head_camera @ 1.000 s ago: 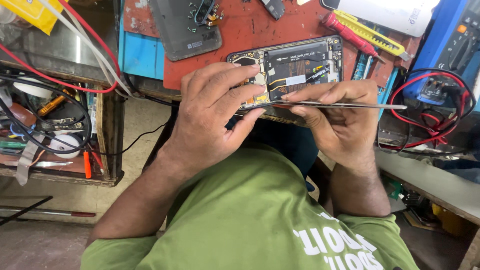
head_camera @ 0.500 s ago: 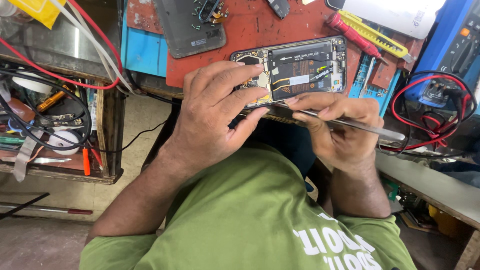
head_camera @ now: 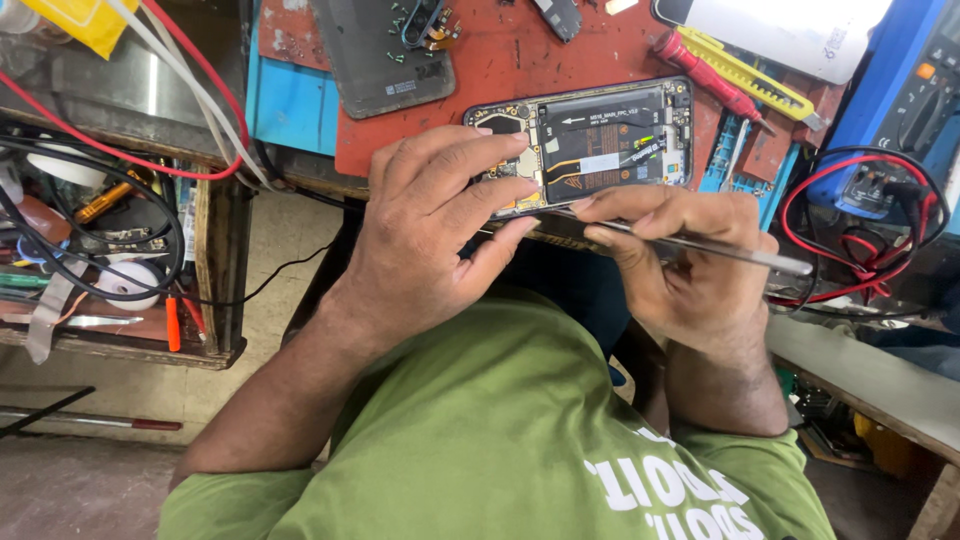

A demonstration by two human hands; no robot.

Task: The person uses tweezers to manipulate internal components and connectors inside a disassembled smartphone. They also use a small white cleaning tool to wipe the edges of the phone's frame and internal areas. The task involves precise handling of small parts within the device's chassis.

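We were, as far as we could judge, at the prying stage on an opened phone (head_camera: 590,145), which lay on the red mat (head_camera: 500,60) at the near edge of the workbench, back cover off and its insides showing. Our left hand (head_camera: 435,225) grasped the phone's left end, fingers curled over the board there. Our right hand (head_camera: 680,260) pinched a thin metal tool (head_camera: 700,245), its tip just at the phone's near long edge. The phone's long axis ran left to right along the bench edge, open side up, camera end under our left fingers. The tool lay nearly parallel, handle out to the right. The next move seemed to call for a light, shallow push with the tip, and a steady left hand.
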